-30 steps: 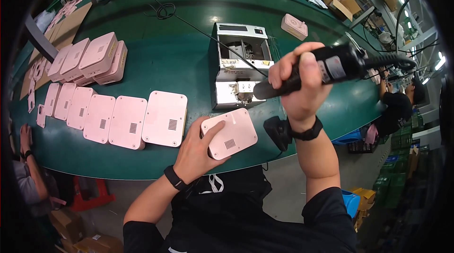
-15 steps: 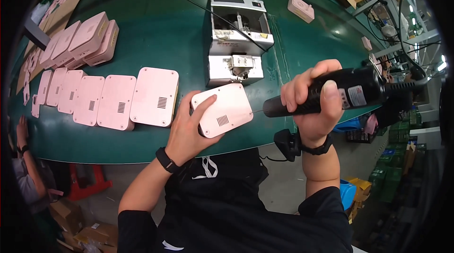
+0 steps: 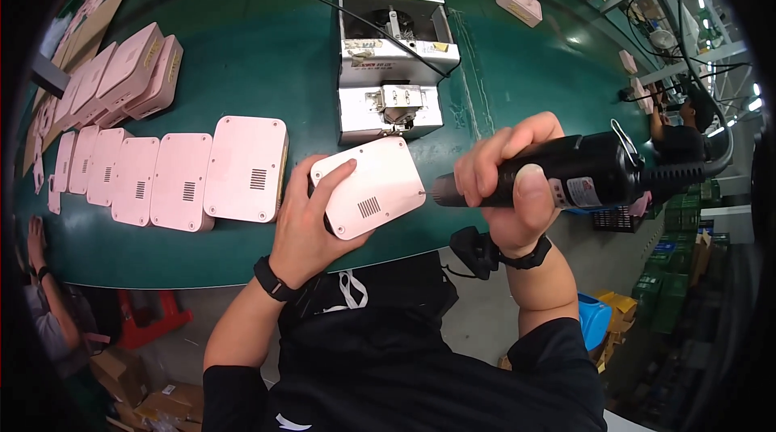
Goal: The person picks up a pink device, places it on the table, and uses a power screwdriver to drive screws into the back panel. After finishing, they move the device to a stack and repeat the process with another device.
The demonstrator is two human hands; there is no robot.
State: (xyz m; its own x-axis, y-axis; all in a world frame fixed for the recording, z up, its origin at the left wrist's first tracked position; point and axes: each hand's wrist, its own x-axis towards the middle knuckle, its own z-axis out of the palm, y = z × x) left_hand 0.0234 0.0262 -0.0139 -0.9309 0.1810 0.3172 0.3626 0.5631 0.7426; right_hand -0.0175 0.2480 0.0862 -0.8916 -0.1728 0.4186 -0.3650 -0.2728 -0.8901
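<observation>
**Box [image 3: 392, 177] at the driver's [image 3: 598, 177] tip**

The box sits vents up over the green table [image 3: 267, 76], near its edge and the silver machine [image 3: 380, 113]. The left hand [image 3: 305, 226], fingers spread, grips it, index finger on top. The right hand [image 3: 517, 189] curls its fingers round the driver, bit [image 3: 424, 193] at the box's right corner. Leftward stands a pink row [image 3: 182, 177].

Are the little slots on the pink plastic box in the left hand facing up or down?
Facing up: the dark slots show plainly on the pale pink rectangular plastic box held by the left hand.
</observation>
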